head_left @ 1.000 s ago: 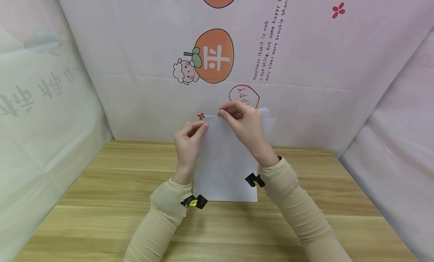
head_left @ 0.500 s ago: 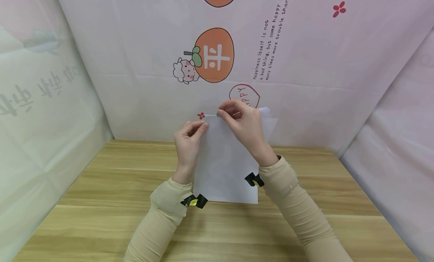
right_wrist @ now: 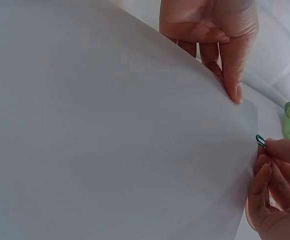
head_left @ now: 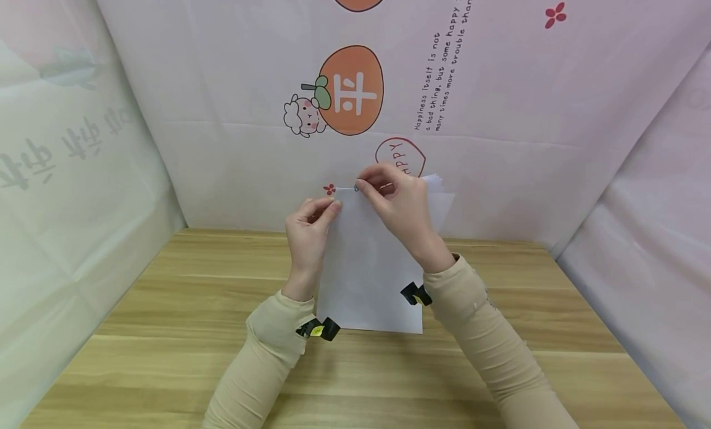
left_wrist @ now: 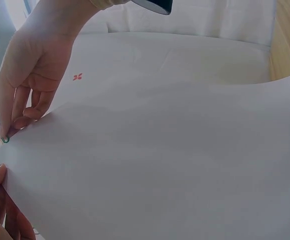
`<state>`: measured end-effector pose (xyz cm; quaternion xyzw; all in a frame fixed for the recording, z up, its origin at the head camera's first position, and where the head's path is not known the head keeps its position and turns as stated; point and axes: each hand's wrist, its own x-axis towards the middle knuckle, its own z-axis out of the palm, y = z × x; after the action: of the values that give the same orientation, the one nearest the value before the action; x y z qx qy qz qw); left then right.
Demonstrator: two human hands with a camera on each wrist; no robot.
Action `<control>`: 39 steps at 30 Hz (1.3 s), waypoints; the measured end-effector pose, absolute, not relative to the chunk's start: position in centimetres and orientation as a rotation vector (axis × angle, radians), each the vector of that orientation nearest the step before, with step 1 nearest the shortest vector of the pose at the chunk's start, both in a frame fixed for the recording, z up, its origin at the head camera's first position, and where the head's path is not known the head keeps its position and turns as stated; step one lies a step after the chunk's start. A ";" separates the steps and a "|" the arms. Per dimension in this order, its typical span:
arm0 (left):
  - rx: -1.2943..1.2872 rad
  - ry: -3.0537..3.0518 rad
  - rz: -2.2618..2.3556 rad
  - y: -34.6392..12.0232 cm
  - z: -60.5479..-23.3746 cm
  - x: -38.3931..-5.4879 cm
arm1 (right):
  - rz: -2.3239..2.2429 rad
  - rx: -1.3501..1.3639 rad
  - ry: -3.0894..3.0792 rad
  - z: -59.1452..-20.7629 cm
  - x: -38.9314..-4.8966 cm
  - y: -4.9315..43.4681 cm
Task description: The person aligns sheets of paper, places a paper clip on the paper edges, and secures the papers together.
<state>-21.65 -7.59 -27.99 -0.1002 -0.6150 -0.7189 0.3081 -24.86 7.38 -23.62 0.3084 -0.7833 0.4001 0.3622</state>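
Held up off the table are white paper sheets [head_left: 372,274], their long sides running down toward me. My left hand [head_left: 307,241] pinches the left edge close to the top corner, thumb on the front face. At the top edge, my right hand [head_left: 408,210] pinches a small green paper clip [right_wrist: 260,141] between thumb and forefinger. The clip's loop pokes out past the fingertips at the paper's edge; how far it grips the sheets is hidden. In the left wrist view the clip [left_wrist: 5,140] shows as a tiny green curve.
Below the paper lies a wood-grain table [head_left: 183,330]. A white printed cloth [head_left: 233,163] rises behind it, with more cloth at both sides. Further paper corners [head_left: 439,197] fan out behind the right hand. Black wrist cameras [head_left: 328,329] sit on the sleeves.
The right fingers and the clip have shifted very slightly left along the top edge. The paper's lower right corner has dropped a little. The left hand keeps its place.
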 end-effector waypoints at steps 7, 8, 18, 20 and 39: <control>-0.278 -1.633 -1.893 -7.6 -28.1 -21.7 | 1.019 0.812 -2.001 -23.8 -25.0 7.4; -0.277 -1.636 -1.893 -7.6 -28.1 -21.7 | 1.019 0.815 -2.000 -23.9 -25.1 7.4; -0.278 -1.628 -1.895 -7.5 -28.1 -21.7 | 1.024 0.823 -1.983 -24.0 -25.2 7.3; -0.278 -1.623 -1.896 -7.5 -28.1 -21.7 | 1.026 0.829 -1.980 -24.0 -25.2 7.4; -0.262 -1.603 -1.918 -7.4 -28.0 -21.8 | 1.071 0.863 -1.949 -24.3 -25.1 7.6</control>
<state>-21.83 -7.38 -28.02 -0.0992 -0.6066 -0.7257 0.3092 -25.12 7.57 -24.30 0.3362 -0.7594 0.4172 0.3691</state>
